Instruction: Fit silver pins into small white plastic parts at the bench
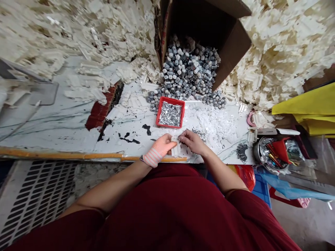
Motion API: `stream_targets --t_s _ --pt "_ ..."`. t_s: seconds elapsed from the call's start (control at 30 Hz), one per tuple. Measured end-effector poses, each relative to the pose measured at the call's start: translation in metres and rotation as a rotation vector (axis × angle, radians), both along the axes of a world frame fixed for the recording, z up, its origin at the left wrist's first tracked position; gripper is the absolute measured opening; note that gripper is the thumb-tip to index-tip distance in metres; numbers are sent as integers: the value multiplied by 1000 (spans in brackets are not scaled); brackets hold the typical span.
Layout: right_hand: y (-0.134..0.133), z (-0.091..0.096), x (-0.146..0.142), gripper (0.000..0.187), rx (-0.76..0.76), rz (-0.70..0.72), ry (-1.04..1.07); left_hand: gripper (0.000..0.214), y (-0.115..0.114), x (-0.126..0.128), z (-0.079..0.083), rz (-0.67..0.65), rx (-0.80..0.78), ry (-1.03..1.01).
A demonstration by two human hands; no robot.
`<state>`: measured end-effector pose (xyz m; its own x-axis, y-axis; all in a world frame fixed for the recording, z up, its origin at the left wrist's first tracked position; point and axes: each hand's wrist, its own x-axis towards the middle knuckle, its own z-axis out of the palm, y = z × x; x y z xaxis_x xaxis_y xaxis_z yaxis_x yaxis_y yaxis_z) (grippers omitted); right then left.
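My left hand (pixel 157 150), in an orange-and-white striped glove, is closed on a small white plastic part (pixel 176 149) near the table's front edge. My bare right hand (pixel 192 141) is at the part's upper right side, its thumb and fingers pinched together. Whatever lies between those fingertips is too small to make out. Just beyond both hands stands a red tray (pixel 157 122) filled with shiny metal pins (pixel 170 114). To the right of it spread many small white plastic pieces (pixel 218 123).
A tipped cardboard box (pixel 235 52) spills small grey-and-white motors (pixel 191 69) behind the tray. Heaps of cream plastic parts (pixel 117 31) rise on both sides. A metal bowl (pixel 258 153) with tools stands at the right edge. A wooden strip (pixel 102 156) lines the table's front.
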<state>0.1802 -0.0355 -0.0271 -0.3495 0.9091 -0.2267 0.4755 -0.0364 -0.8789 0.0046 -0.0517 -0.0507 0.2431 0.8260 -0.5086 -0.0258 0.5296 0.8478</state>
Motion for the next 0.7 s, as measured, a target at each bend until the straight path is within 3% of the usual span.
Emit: stream_targets --t_s 0.13,0.27,0.7 --pt "-2 8 -4 16 68 -14 -120 30 0 1 11 30 -77 -105" --pt "-2 9 -5 15 55 -25 -86 32 3 2 18 49 -90 -128" --pt "1 3 -2 17 136 -42 -109 30 9 4 12 62 -108 -156"
